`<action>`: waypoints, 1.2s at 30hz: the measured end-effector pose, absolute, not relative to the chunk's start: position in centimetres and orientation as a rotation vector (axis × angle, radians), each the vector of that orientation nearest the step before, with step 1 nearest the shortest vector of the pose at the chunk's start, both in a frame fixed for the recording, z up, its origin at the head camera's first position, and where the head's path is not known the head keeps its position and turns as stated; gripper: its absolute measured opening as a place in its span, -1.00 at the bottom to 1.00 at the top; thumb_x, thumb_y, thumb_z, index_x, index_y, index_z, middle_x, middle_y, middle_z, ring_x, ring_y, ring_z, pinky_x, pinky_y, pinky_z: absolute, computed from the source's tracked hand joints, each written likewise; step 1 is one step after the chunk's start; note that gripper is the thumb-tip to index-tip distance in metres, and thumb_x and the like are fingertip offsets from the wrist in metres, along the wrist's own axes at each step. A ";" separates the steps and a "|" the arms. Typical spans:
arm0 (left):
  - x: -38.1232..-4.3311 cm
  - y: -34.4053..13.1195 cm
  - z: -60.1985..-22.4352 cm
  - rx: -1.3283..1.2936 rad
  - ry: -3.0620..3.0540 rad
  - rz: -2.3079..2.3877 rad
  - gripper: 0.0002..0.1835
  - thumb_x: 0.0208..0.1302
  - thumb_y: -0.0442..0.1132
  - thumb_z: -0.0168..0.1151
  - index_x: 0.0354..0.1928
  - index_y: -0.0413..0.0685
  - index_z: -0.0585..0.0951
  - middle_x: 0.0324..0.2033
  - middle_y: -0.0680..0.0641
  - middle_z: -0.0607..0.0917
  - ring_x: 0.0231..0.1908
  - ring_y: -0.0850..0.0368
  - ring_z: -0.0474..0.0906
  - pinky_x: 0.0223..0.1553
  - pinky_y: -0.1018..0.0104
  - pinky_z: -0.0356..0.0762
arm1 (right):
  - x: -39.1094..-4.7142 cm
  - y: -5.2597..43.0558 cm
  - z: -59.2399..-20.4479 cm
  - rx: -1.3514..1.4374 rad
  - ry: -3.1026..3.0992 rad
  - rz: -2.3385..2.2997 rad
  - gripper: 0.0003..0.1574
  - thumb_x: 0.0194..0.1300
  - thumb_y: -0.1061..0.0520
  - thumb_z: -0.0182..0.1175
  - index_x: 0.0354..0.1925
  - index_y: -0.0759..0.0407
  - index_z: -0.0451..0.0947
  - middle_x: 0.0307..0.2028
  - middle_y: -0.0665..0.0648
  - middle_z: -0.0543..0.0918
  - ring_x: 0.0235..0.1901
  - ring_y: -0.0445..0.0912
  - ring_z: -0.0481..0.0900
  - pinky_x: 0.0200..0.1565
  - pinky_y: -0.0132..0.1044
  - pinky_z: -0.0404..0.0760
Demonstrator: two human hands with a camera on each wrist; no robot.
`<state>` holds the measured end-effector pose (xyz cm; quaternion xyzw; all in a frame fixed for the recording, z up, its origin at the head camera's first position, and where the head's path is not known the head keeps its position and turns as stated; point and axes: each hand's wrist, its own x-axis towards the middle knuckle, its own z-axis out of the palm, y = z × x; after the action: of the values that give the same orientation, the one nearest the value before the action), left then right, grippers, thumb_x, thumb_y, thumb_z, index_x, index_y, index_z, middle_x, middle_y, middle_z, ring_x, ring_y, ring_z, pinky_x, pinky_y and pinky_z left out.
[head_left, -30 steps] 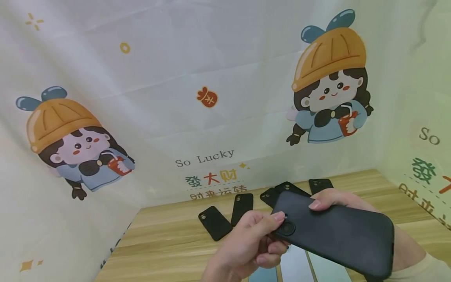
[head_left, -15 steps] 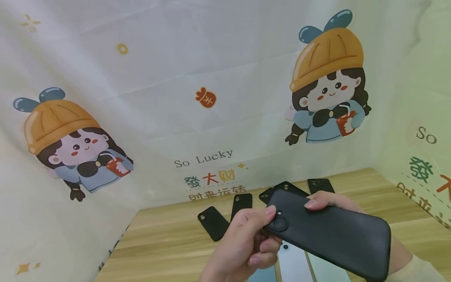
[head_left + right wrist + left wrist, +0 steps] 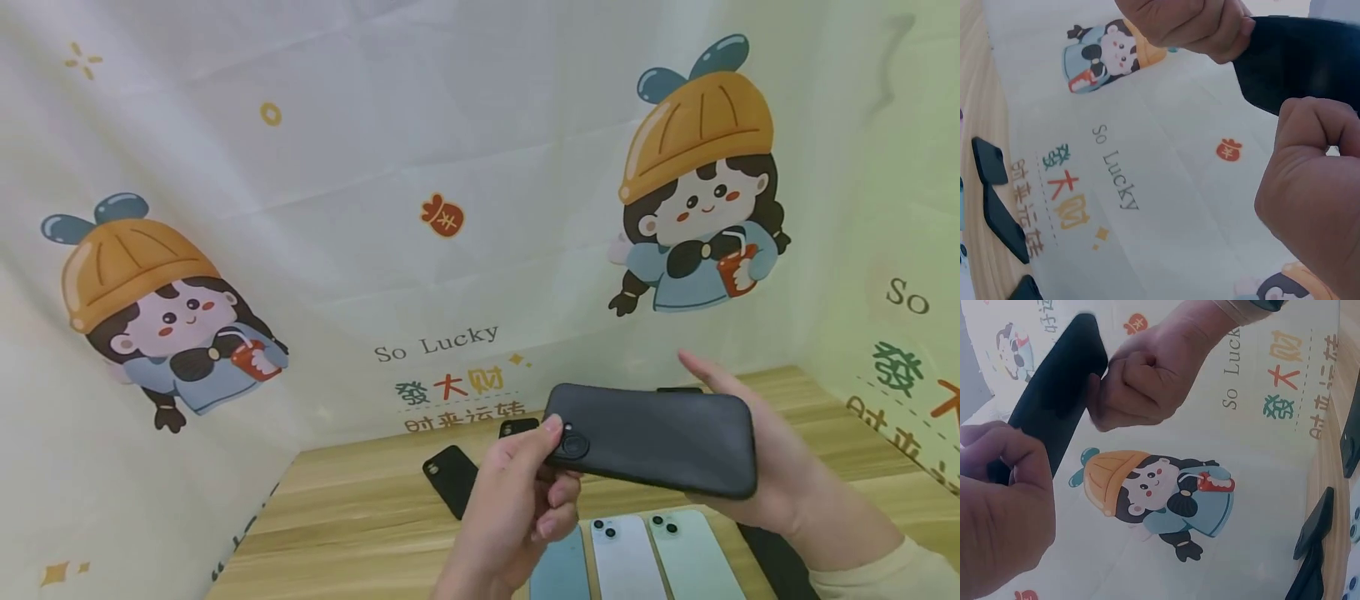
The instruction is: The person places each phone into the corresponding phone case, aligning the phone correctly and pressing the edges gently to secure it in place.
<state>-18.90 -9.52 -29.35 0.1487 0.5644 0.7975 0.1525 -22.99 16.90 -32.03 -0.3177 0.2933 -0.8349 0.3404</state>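
Observation:
Both of my hands hold a black phone (image 3: 652, 433) above the table, its back turned up in the head view with a round camera ring at the left end. My left hand (image 3: 517, 492) pinches that end, thumb beside the ring and fingers curled below. At the other end, my right hand (image 3: 772, 467) has its thumb raised off the back; its fingers are mostly hidden behind the phone. The right wrist view has a bent finger of this hand against the edge of the phone (image 3: 1300, 62). Seen from the left wrist, the same phone (image 3: 1063, 381) stands tilted between both hands.
Below the held phone, a blue phone (image 3: 558, 567), a white phone (image 3: 628, 558) and a pale green phone (image 3: 693, 554) lie in a row on the wooden table (image 3: 352, 517). Several black phone-shaped pieces (image 3: 450, 479) lie behind. A printed cloth (image 3: 337, 208) stands around the table.
The held phone has moved left and turned more level, uncovering more of the phones below. My right thumb has lifted off its back, and the right hand has shifted to its right end.

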 end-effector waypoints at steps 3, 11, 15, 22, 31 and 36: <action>-19.3 -9.7 -29.4 0.370 1.710 2.385 -0.61 0.62 0.06 0.15 -0.23 -0.14 0.62 -0.65 0.11 0.41 -0.76 0.34 0.19 -0.67 0.52 0.15 | -22.9 16.6 -31.7 -0.912 0.822 -2.122 0.12 0.66 -0.49 -0.61 0.09 0.20 0.68 -0.47 -0.01 0.58 -0.67 -0.21 0.25 -0.60 -0.44 0.15; -20.5 -10.2 -29.6 0.273 1.787 2.475 -0.60 0.64 -0.01 0.12 -0.37 -0.11 0.59 -0.69 0.11 0.41 -0.78 0.34 0.21 -0.69 0.53 0.16 | -22.0 15.6 -31.1 -0.633 1.710 -2.078 -0.33 0.76 -0.20 -0.16 -0.49 0.04 0.43 -0.67 -0.11 0.24 -0.71 -0.17 0.04 -0.59 -0.25 -0.06; -20.7 -10.1 -29.8 0.260 1.688 2.467 -0.56 0.64 0.00 0.12 -0.42 -0.11 0.61 -0.70 0.13 0.40 -0.79 0.36 0.20 -0.67 0.55 0.14 | -22.0 15.5 -31.2 -0.713 1.561 -2.132 -0.34 0.78 -0.11 -0.20 -0.51 0.02 0.45 -0.67 -0.05 0.14 -0.69 -0.11 -0.03 -0.56 -0.26 -0.07; -20.9 -10.0 -30.2 0.294 1.467 2.462 -0.61 0.68 0.03 0.02 -0.30 -0.06 0.52 -0.66 0.16 0.39 -0.80 0.40 0.19 -0.65 0.54 0.07 | -22.2 15.0 -31.7 -0.880 1.224 -2.241 -0.28 0.81 -0.03 -0.38 -0.46 0.05 0.50 -0.61 0.06 0.01 -0.68 -0.05 -0.13 -0.56 -0.24 -0.20; -21.1 -9.9 -30.3 0.304 1.514 2.434 -0.68 0.67 0.02 -0.02 -0.25 -0.01 0.46 -0.68 0.17 0.34 -0.80 0.39 0.18 -0.66 0.52 0.07 | -22.0 14.7 -31.7 -0.858 1.278 -2.270 -0.28 0.81 -0.02 -0.36 -0.50 0.04 0.47 -0.61 0.05 0.05 -0.69 -0.04 -0.10 -0.56 -0.20 -0.24; -21.6 -10.3 -30.4 0.264 1.569 2.445 -0.61 0.66 0.02 -0.01 -0.38 0.00 0.47 -0.70 0.17 0.27 -0.79 0.37 0.12 -0.65 0.51 0.06 | -21.8 14.7 -31.6 -0.790 1.360 -2.189 -0.32 0.80 -0.05 -0.28 -0.49 0.02 0.49 -0.63 -0.03 0.17 -0.69 -0.13 0.05 -0.54 -0.25 -0.13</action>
<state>-21.60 -10.32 -30.43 0.0899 0.5344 0.8329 0.1123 -21.84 14.66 -31.58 -0.2859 0.4920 -0.7920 0.2212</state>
